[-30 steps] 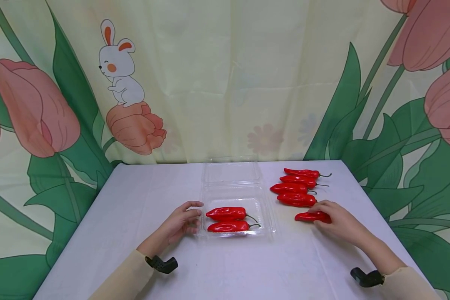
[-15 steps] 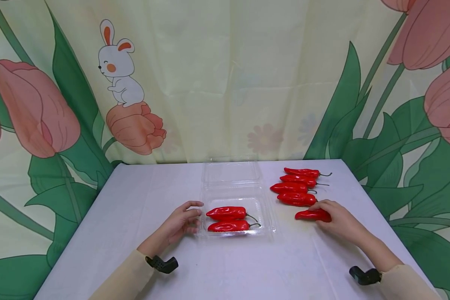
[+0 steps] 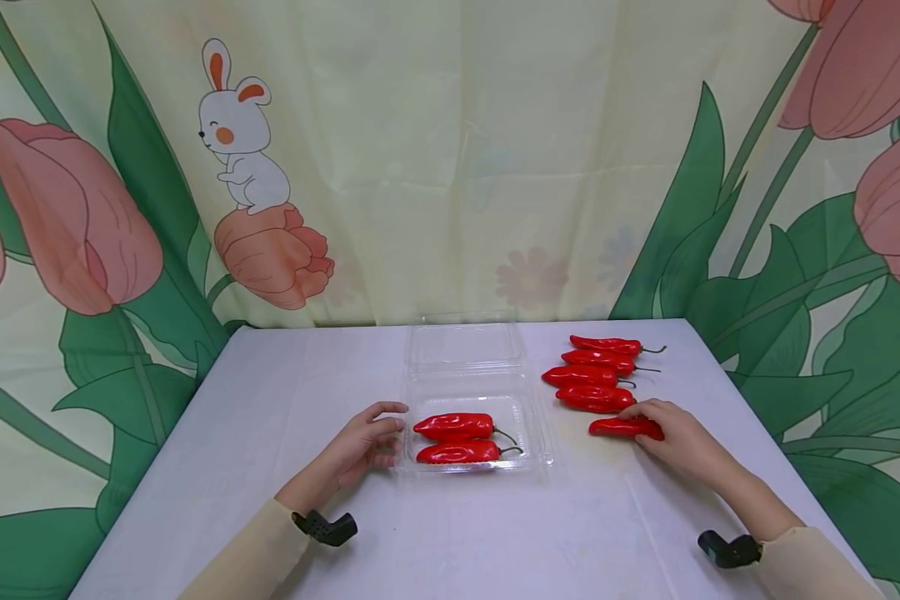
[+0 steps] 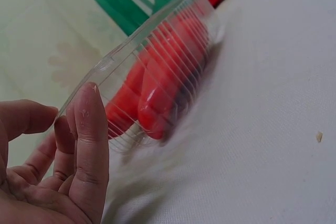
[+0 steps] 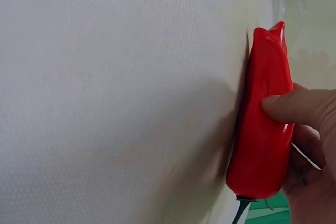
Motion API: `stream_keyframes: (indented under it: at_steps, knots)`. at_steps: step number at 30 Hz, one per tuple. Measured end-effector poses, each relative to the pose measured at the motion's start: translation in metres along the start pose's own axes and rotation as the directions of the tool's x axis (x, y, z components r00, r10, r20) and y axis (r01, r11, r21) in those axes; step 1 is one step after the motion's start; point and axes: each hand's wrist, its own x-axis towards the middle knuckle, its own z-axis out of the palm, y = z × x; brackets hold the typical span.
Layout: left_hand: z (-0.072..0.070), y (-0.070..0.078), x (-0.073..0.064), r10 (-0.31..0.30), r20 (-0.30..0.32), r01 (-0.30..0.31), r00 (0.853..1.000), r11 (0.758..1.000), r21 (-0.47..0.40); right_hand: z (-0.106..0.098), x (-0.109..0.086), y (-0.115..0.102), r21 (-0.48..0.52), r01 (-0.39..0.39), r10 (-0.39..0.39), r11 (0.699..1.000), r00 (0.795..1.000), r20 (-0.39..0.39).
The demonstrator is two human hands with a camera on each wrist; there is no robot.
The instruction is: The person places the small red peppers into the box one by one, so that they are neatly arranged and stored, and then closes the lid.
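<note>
At the right of the head view, my right hand (image 3: 671, 435) holds a red pepper (image 3: 626, 427) low over the table. The right wrist view shows the thumb (image 5: 294, 106) across this pepper's side and fingers behind it, with its green stem hanging free. My left hand (image 3: 363, 443) is at the left rim of an open clear plastic clamshell box (image 3: 536, 417). Its rim passes between thumb and fingers in the left wrist view. Two red peppers (image 3: 452, 427) lie side by side in the box's base, stems pointing right.
Several more red peppers (image 3: 594, 398) lie in a row, back right on the white-covered table (image 3: 480, 533). The box's lid (image 3: 463, 343) is folded back toward the curtain (image 3: 450, 167), which hangs behind the table.
The pepper in my right hand has turned slightly, and more of its body shows. My left hand and the box stay put.
</note>
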Motion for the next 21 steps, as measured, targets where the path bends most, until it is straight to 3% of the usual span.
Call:
stream_keyframes:
  at_steps: [21]
  knots:
    - [0.0011, -0.0011, 0.0017, -0.003, -0.006, 0.003, 1.0, 1.0, -0.005, 0.0036, 0.0024, -0.0083, 0.018, -0.021, 0.021, 1.0, 0.999, 0.027]
